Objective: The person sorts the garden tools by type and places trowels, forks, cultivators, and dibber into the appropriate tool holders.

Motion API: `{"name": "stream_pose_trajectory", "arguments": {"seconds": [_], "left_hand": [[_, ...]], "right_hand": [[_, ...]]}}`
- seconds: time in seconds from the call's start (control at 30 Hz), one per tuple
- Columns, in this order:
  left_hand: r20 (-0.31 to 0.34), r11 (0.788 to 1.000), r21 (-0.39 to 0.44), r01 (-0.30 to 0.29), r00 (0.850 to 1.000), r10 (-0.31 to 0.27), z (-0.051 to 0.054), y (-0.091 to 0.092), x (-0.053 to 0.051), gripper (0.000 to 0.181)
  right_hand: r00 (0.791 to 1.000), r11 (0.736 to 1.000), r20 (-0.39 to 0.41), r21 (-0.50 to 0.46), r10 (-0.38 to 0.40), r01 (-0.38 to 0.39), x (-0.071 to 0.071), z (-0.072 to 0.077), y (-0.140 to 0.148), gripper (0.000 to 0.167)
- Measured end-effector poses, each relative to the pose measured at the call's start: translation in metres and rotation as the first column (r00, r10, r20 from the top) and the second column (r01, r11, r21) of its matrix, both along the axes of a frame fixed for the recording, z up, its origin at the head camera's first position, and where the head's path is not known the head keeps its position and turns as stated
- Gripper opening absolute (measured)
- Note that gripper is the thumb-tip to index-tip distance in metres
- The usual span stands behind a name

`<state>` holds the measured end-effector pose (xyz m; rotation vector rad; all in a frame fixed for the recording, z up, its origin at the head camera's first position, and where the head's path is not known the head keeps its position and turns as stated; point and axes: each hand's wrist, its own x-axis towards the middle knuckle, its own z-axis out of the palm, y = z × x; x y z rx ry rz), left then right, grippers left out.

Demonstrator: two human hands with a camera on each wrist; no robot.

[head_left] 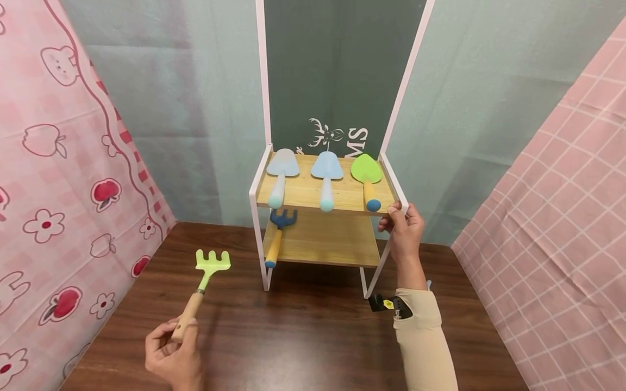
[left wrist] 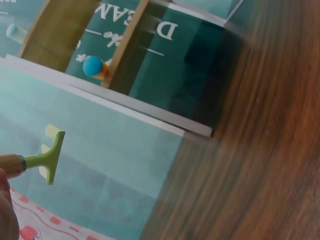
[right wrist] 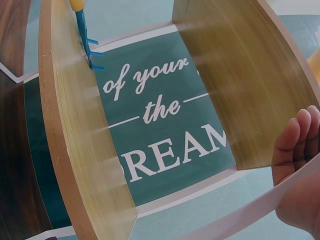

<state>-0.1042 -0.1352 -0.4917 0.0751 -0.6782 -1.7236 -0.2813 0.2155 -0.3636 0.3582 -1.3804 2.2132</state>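
In the head view my left hand [head_left: 175, 355] holds a small rake [head_left: 213, 265] by its wooden handle, its light-green tines pointing away above the table. The left wrist view shows the same rake [left wrist: 52, 157] apart from the shelf. At the front right corner of a two-tier shelf [head_left: 305, 187], my right hand [head_left: 407, 233] grips the white frame, thumb on top. Its curled fingers [right wrist: 287, 145] show below the upper board. Three toy shovels lie on that board: whitish [head_left: 283, 164], light blue [head_left: 327, 165] and green with a yellow handle [head_left: 366, 169].
A blue rake with a yellow handle [head_left: 275, 245] lies at the left of the lower board [head_left: 327, 239]. The shelf stands on a dark wooden table [head_left: 303, 336]. A dark-green panel [head_left: 337, 65] rises behind it. Patterned cloths hang left and right.
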Motion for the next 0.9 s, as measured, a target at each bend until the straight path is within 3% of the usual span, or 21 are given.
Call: {"name": "stream_pose_trajectory", "arguments": {"seconds": [0.13,0.47,0.9], "left_hand": [[-0.007,1.000,-0.004,0.009,1.000,-0.009,0.015,0.008,0.004,0.023],[0.025,0.999,-0.019,0.046,0.999,-0.046,0.023,0.020,0.008,0.023],[-0.016,0.994,-0.035,0.100,0.995,-0.100,0.031,0.038,0.008,0.025]], "right_hand": [[1.000,1.000,-0.003,-0.002,0.000,0.000,0.000,0.000,-0.001,0.009],[1.000,1.000,-0.011,-0.003,-0.007,0.007,-0.002,0.000,-0.001,0.006],[1.000,1.000,-0.008,-0.006,-0.010,0.010,0.001,0.001,-0.001,0.013]]}}
